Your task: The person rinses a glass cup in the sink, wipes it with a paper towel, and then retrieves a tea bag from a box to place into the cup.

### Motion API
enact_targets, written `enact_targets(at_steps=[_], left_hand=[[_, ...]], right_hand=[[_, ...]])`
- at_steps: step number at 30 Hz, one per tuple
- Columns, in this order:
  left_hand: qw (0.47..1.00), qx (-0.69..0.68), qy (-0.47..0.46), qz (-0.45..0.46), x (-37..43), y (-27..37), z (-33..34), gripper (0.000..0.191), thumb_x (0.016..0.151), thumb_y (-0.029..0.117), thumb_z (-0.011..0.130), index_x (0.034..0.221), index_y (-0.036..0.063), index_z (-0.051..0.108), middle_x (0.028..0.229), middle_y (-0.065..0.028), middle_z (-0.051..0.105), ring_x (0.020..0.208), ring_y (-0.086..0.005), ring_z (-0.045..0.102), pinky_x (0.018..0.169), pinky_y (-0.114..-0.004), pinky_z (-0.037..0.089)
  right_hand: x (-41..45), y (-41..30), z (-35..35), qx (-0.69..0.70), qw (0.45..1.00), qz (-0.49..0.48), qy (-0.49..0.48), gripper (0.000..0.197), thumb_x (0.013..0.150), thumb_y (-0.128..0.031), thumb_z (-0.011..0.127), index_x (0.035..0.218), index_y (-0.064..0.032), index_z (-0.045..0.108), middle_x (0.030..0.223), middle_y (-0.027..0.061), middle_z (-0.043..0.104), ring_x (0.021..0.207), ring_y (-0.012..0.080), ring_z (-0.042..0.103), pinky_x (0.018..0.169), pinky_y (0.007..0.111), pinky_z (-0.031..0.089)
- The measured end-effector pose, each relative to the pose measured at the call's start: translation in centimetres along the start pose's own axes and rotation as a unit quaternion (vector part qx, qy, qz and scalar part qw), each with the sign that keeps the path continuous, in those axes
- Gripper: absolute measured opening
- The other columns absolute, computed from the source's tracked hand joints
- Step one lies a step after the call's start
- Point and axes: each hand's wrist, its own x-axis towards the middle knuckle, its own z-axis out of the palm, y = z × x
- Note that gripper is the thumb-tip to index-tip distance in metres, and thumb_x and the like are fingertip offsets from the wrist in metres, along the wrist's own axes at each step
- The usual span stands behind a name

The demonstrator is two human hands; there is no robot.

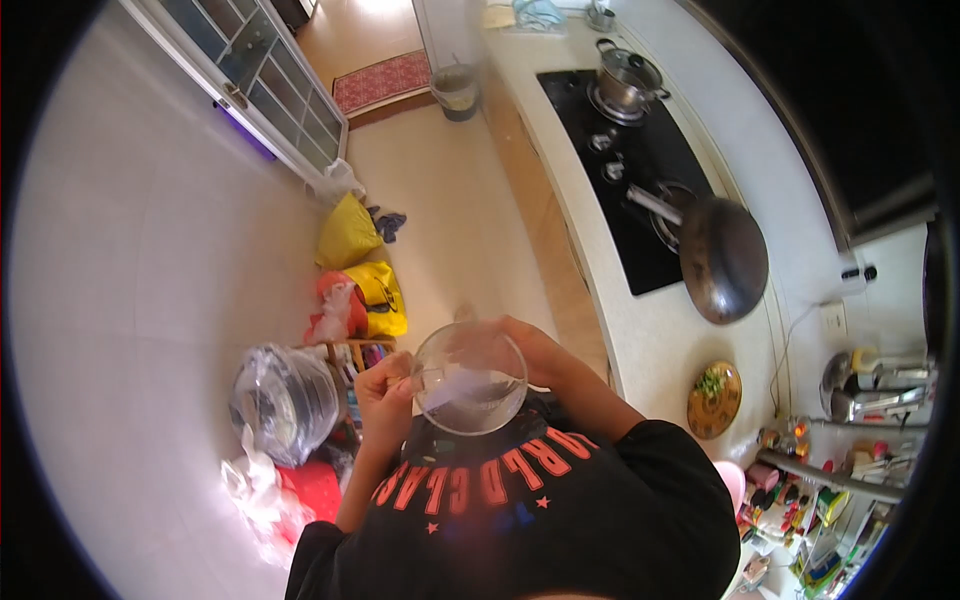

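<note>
A clear round vessel [472, 382], perhaps a glass pitcher or blender jar, is held up in front of my chest with its wide mouth towards me. My left hand [386, 382] grips it at the left side, where a handle seems to be. Against its far right side rests my right hand [529, 341], its fingers partly hidden behind the blurred wall. I see no clear contents through the vessel, only a pale patch and my dark printed shirt beyond it.
On the right, the counter [630, 330] holds a black gas hob [581, 150] with a lidded steel pot [628, 79]. A wok [724, 259] leans tilted there, near a wooden board [709, 420] bearing chopped greens. Yellow bags [349, 232] and a plastic-wrapped item [285, 405] line the left wall. A bucket [455, 90] stands by the doorway.
</note>
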Motion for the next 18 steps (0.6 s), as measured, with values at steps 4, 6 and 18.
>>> enact_targets(at_steps=[4, 6, 18], left_hand=[[0.997, -0.01, -0.069, 0.042, 12.6, 2.6, -2.2, 0.039, 0.082, 0.012, 0.067, 0.064, 0.0074, 0.032, 0.066, 0.0027, 0.033, 0.064, -0.0085, 0.03, 0.058, -0.026, 0.024], [0.993, -0.014, -0.11, 0.045, 18.4, 3.4, -3.2, 0.039, 0.083, 0.01, 0.066, 0.064, 0.0076, 0.032, 0.066, 0.002, 0.032, 0.064, -0.0099, 0.031, 0.058, -0.027, 0.024], [0.995, -0.058, -0.075, 0.005, 47.3, 1.2, -7.3, 0.032, 0.082, 0.024, 0.069, 0.067, 0.0046, 0.047, 0.082, -0.0062, 0.056, 0.075, -0.0137, 0.05, 0.071, -0.029, 0.042]], right_hand=[[7.8, -9.0, 3.1, -0.008, 0.984, -0.036, 0.175, 0.044, 0.103, -0.03, 0.04, 0.125, 0.0053, 0.055, 0.123, 0.019, 0.063, 0.118, 0.0305, 0.06, 0.102, 0.038, 0.046], [11.6, -12.3, 1.1, -0.031, 0.984, -0.063, 0.162, 0.042, 0.103, -0.029, 0.042, 0.124, 0.0054, 0.055, 0.122, 0.0191, 0.064, 0.116, 0.0306, 0.061, 0.102, 0.038, 0.046], [24.7, -33.4, -15.0, -0.037, 0.926, -0.24, 0.288, 0.029, 0.095, -0.021, 0.052, 0.115, -0.0007, 0.06, 0.112, 0.0149, 0.066, 0.109, 0.0273, 0.062, 0.098, 0.043, 0.046]])
